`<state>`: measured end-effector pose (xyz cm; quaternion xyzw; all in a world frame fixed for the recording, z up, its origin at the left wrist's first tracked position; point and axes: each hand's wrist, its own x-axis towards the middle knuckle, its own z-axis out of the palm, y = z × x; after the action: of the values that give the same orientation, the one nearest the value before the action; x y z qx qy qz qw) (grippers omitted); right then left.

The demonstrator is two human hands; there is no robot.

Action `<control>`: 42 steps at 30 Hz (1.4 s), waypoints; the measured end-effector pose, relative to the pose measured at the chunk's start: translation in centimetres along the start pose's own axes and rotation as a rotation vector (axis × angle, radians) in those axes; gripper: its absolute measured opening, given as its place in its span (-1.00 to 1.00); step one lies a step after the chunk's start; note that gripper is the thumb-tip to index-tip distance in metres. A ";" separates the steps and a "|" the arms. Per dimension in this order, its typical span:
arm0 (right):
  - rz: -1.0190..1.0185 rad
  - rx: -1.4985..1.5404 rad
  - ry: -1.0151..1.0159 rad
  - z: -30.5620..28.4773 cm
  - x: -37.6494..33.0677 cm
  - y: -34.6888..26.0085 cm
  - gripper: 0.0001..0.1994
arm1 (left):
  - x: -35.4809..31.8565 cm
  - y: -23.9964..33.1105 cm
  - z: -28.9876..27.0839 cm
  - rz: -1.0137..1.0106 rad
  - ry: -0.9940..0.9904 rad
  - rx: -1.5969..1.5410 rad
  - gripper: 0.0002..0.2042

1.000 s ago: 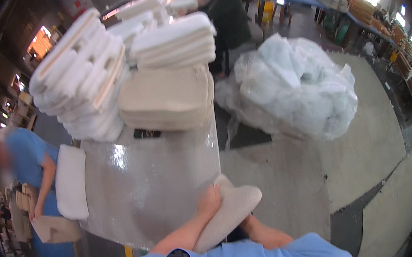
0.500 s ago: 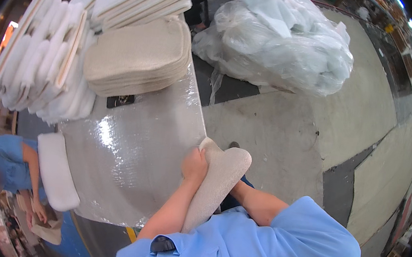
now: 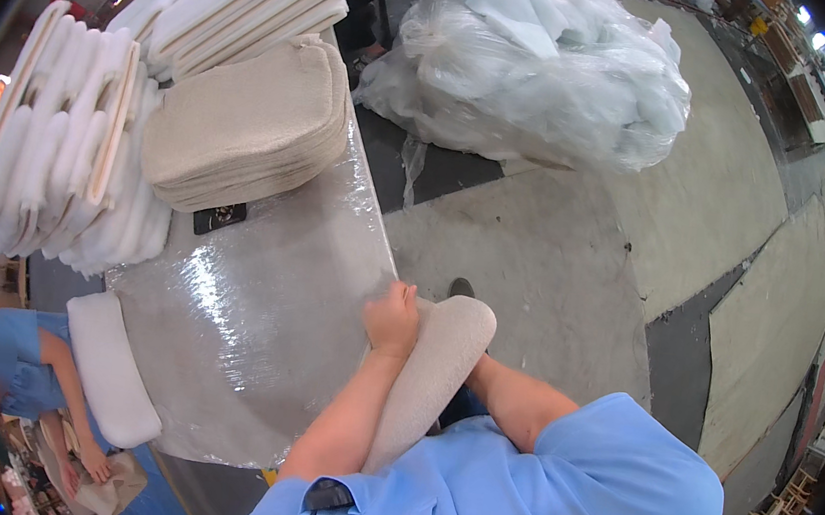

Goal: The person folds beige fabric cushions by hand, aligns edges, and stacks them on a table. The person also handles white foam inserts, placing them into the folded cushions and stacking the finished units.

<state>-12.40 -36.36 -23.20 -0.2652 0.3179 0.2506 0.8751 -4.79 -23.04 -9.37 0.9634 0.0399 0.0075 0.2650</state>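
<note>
A plump beige cushion in a textured cover point(image 3: 436, 366) stands on edge against my body, at the table's right edge. My left hand point(image 3: 393, 318) is closed in a fist at the cushion's upper left corner, gripping the edge of its cover. My right forearm point(image 3: 518, 399) reaches behind the cushion, which hides the right hand and its fingers. Plastic film covers the table point(image 3: 276, 314) beside my left arm. Farther back on it lies a stack of flat beige covers point(image 3: 245, 124), with a small black item point(image 3: 220, 218) at its near edge.
Folded white padded pieces point(image 3: 53, 139) are piled at the table's far left, with more white cushions point(image 3: 247, 14) behind. A white cushion point(image 3: 114, 367) lies along the left edge. Beyond it another person point(image 3: 30, 358) handles beige fabric. A big plastic-wrapped white bundle point(image 3: 543, 70) sits on the floor.
The view has shifted slightly. My left fist has turned a little more upright at the cushion's corner, and less loose cover shows above it. The other person's hands have moved over the fabric.
</note>
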 end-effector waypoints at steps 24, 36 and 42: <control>-0.352 -0.602 -0.374 10.5 -8.6 -14.9 -0.21 | -26.1 -11.1 -16.3 -0.621 -0.395 -0.687 -0.48; -0.482 -0.654 -0.227 22.7 -7.6 -12.3 -0.21 | -26.2 -14.3 -25.0 -0.984 0.505 -1.503 -0.30; -0.473 -0.890 -0.216 22.2 -7.1 -9.3 -0.27 | -21.5 -15.2 -21.6 -0.751 0.894 -0.975 -0.50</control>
<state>-2.13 -31.27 -0.89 -0.6492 0.0196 0.1828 0.7381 -28.13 -0.76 1.63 0.5642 0.4609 0.3233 0.6039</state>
